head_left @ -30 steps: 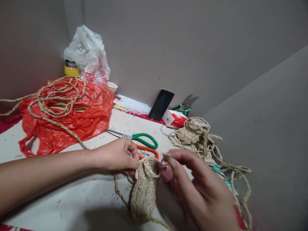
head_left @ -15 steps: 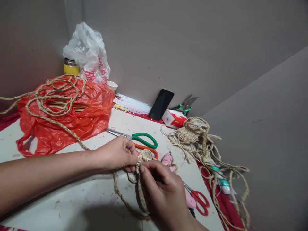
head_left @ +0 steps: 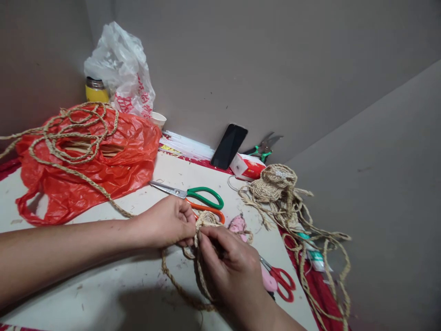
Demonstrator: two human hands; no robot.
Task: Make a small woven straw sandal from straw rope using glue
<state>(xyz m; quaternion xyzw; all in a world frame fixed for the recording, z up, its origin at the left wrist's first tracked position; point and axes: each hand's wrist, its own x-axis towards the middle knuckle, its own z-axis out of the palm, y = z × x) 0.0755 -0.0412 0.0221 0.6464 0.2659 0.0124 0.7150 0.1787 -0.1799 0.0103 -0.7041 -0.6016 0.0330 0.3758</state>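
A small coil of braided straw cord [head_left: 207, 218] is held between my two hands above the white board. My left hand [head_left: 168, 223] pinches its left side, fingers curled closed. On its right side, my right hand [head_left: 230, 257] grips the coil's edge between thumb and forefinger. From the coil a length of braid hangs down and loops on the board; another stretch runs left under my forearm to the red bag. Just behind the coil lie open scissors [head_left: 179, 193] with one green and one orange handle. My fingers hide part of the coil.
A red plastic bag [head_left: 131, 161] with looped braid lies at left. A phone [head_left: 229, 146] leans at the back beside pruning shears [head_left: 265, 146]. Woven straw pieces with trailing cords [head_left: 279, 184] lie at right. Red-handled scissors [head_left: 284, 280] and a pink object [head_left: 237, 225] sit near my right hand.
The view has shifted slightly, so the surroundings sit a little further left and up. Both hands keep their pinch on the coil, with only a tiny shift of the right fingers.
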